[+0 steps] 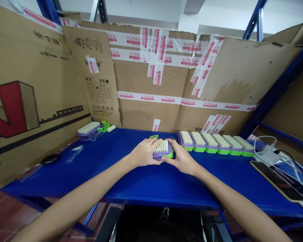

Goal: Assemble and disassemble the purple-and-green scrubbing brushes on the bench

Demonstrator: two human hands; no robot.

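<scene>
Between my two hands is a purple and green scrub brush [163, 150], its cream bristles facing up, just above or on the blue table. My left hand [144, 152] is closed round its left side, fingers over the bristles' edge. On the brush's right end, my right hand [183, 157] grips with thumb and fingers. A small green plastic piece [154, 136] lies just behind my left fingers, partly hidden. To the right stands a row of several similar brushes [211, 143], bristles up, purple over green.
At the back left lie a purple brush part with bristles [89, 128], green plastic pieces [105, 126] and a white roll [111, 128]. A phone [276, 179] and white cables [293, 166] occupy the right. Taped cardboard [151, 80] walls the blue table [98, 164]; a black disc [50, 159] sits left.
</scene>
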